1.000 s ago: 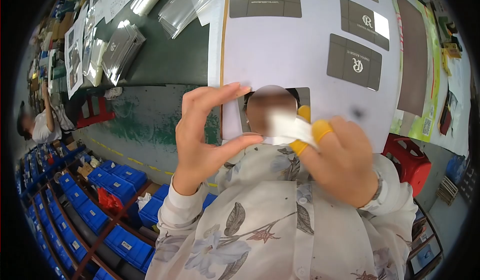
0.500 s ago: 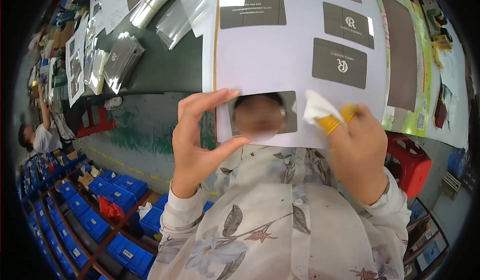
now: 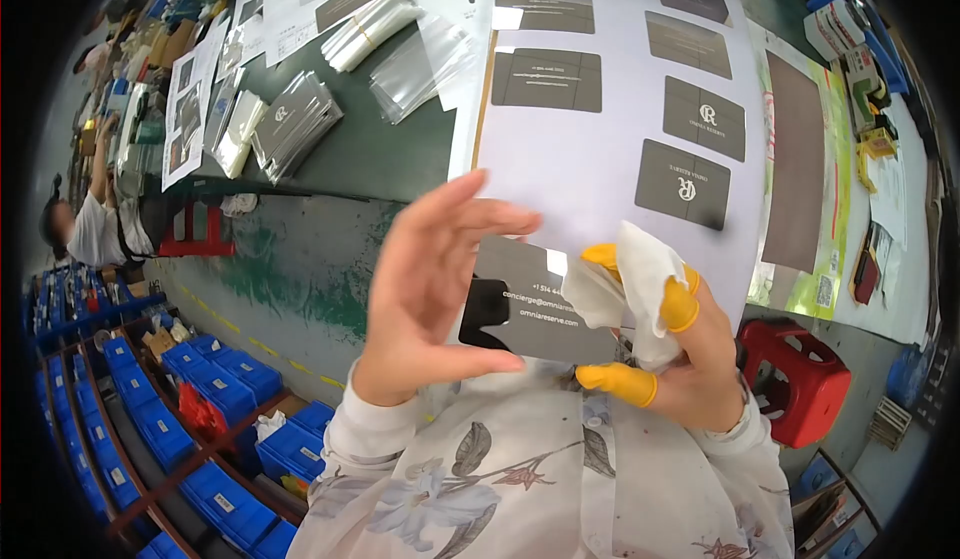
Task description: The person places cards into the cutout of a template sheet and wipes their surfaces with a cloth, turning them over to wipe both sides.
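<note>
A dark, mirror-like metal card (image 3: 548,327) printed with pale contact text is raised in front of my body. My left hand (image 3: 420,294) is slightly blurred at its left side, fingers and thumb spread apart around that end; I cannot tell whether they touch it. A dark reflection covers the card's left part. My right hand (image 3: 690,359) wears yellow finger cots (image 3: 625,384) and grips a white cloth (image 3: 650,289). The cloth covers the card's upper right part, and the thumb is below the card's lower edge. Whether the right fingers also pinch the card is hidden.
More dark cards (image 3: 683,184) lie in two columns on a white sheet (image 3: 590,169). Clear-sleeved bundles (image 3: 297,124) are on the green table (image 3: 390,154) at left. A red stool (image 3: 795,379) stands right; blue bins (image 3: 225,499) fill racks lower left. Another person (image 3: 95,224) works far left.
The card has turned from a blank reflective face to its printed face. My right hand has brought the cloth onto it. My left fingers have spread. Another card now lies in the left column.
</note>
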A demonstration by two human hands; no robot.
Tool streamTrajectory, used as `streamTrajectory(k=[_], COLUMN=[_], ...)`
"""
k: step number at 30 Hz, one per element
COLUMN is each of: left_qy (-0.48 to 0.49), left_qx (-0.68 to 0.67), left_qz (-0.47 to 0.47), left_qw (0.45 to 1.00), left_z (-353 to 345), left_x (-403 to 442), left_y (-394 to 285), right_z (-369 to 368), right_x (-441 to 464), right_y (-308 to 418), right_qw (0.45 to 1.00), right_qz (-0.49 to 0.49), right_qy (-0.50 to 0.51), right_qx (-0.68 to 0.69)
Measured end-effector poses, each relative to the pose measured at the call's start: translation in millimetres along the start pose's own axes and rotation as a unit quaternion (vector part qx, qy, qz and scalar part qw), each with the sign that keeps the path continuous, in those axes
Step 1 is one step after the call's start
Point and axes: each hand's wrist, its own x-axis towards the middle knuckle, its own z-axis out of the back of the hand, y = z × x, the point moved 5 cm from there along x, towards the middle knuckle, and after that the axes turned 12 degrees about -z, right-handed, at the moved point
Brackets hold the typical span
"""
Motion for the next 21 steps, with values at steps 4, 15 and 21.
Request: streamTrajectory(k=[4,15,21], left_qy=[-0.005,-0.078,-0.141], left_qx=[-0.173,-0.330,-0.378], left_qz=[0.099,0.435,0.435], left_qw=[0.980,0.834,0.805], left_z=[-18,-33,-24], left_x=[-20,-79,-93], left_y=[37,25,39], right_z=[-8,14,-9], right_x=[-7,-20,-26], right_y=[-3,-23,-16], right_qw=[0.994,0.989,0.934], right_qz=[-0.057,-0.054,0.080], right_qy=[-0.024,-0.069,-0.024], right_qx=[0.092,-0.119,-0.346])
